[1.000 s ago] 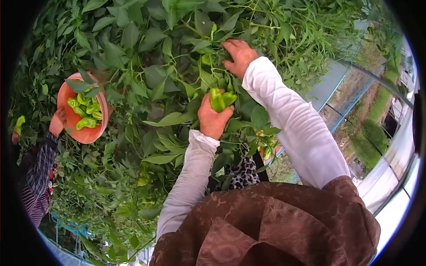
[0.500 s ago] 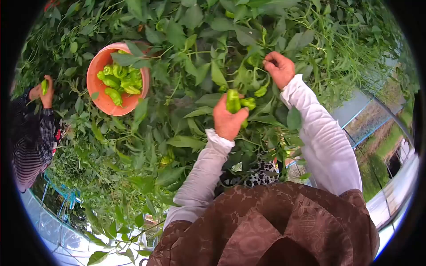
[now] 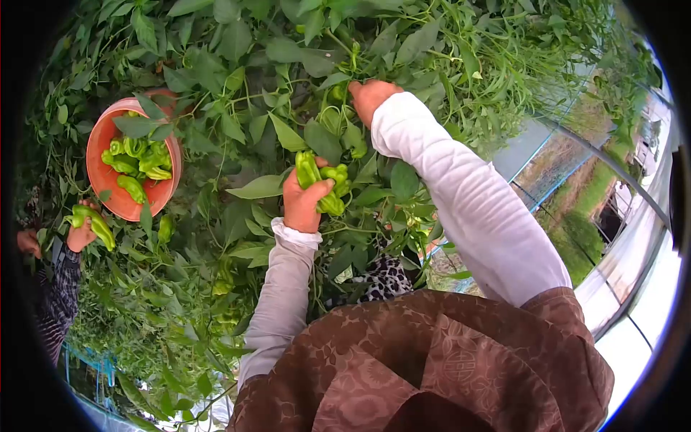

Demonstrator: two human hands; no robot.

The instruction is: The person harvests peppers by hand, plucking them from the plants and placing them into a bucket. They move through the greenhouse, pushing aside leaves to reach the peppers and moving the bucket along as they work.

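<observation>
My left hand (image 3: 302, 205) is closed around several green peppers (image 3: 331, 201), which stick out above and to the right of the thumb. Up among the leaves, my right hand (image 3: 373, 98) reaches into the plant, its fingertips partly behind foliage beside a green pepper (image 3: 337, 93). Whether its fingers hold anything is hidden. Another green pepper (image 3: 358, 151) hangs between my two hands. To the left, an orange bucket (image 3: 98, 147) has green peppers (image 3: 147, 160) lying in it, with leaves hanging over its upper rim.
At the far left, a co-worker's hand (image 3: 80, 234) holds a long green pepper (image 3: 93, 222) just below the bucket. Dense pepper plants (image 3: 273, 50) surround my arms. A metal pole (image 3: 612, 162) and blue-edged netting (image 3: 554, 180) stand at the right.
The view has shifted, so the bucket sits farther left and lower. My right hand has moved deeper into the leaves. The co-worker's hand with a pepper is now nearer the bucket.
</observation>
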